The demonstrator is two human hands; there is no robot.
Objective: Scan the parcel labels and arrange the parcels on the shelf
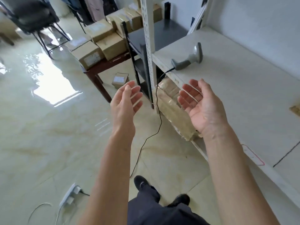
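Note:
My left hand (pixel 125 101) and my right hand (pixel 201 104) are raised in front of me, palms facing each other, fingers relaxed, holding nothing. A grey handheld scanner (pixel 189 60) lies on the white shelf board (pixel 243 95), its black cord (pixel 158 114) trailing down to the floor. Several brown cardboard parcels (pixel 103 44) are stacked on a low dark wooden table (pixel 103 65) ahead. One small parcel (pixel 120 80) lies on the floor under the table. A tape-wrapped parcel (pixel 172 109) sits on the lower shelf level, between and behind my hands.
A white perforated shelf post (pixel 148 38) stands ahead, with a dark metal rack (pixel 139 46) behind it. A black chair (pixel 34 18) is at the far left. A white power strip (pixel 70 194) with cables lies on the glossy tiled floor near my feet (pixel 141 182).

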